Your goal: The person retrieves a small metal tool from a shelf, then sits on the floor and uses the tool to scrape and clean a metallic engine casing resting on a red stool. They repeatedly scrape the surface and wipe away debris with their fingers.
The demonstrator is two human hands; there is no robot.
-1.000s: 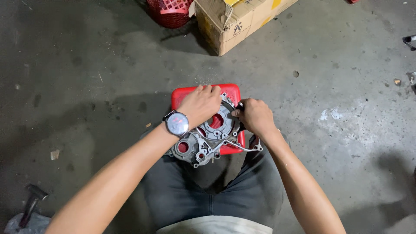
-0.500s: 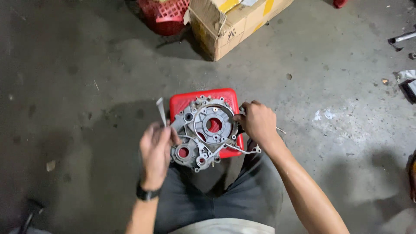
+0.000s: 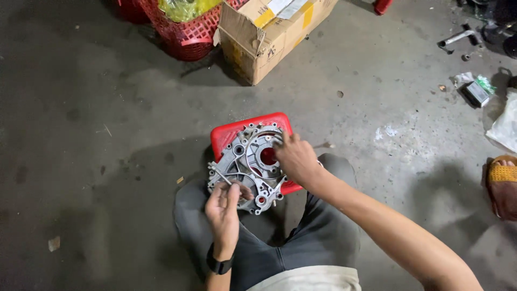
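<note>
A grey cast-metal engine case (image 3: 252, 161) with round openings lies on a small red plastic stool (image 3: 229, 132) between my knees. My left hand (image 3: 223, 210) is at the case's lower left edge and pinches a thin metal tool (image 3: 221, 176) whose tip rests on the casting. My right hand (image 3: 296, 159) grips the case's right side, fingers curled over the rim by the central hole. A black watch sits on my left wrist.
A cardboard box (image 3: 269, 32) and a red plastic basket (image 3: 186, 32) stand on the concrete floor beyond the stool. Metal tools (image 3: 458, 39), a small packet and a white bag lie at the right. Another person's sandalled foot (image 3: 503, 183) shows at the right edge.
My left hand left the top of the case, picked up the thin tool and brought its tip down to the case's lower left. The view shifted downward.
</note>
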